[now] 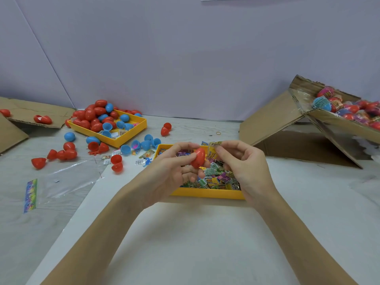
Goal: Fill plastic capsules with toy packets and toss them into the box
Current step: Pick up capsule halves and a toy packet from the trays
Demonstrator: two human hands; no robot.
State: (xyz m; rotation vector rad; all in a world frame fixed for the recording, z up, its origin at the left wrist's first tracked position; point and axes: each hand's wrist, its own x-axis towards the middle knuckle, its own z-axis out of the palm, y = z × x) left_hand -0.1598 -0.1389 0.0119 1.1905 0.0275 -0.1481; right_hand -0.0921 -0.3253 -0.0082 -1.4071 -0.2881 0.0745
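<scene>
Two bare forearms are reaching in from the near edge. Over the near yellow tray (205,193) of toy packets (216,178), the left hand (170,167) is gripping a red capsule (198,158), while the right hand (244,163) is pinching a yellow packet (213,150) beside it. Whether that capsule is standing open, I cannot tell. Filled capsules are already piling in the cardboard box (337,124) at right; many empty red and blue ones are waiting in the far tray (123,138), so much seems left.
</scene>
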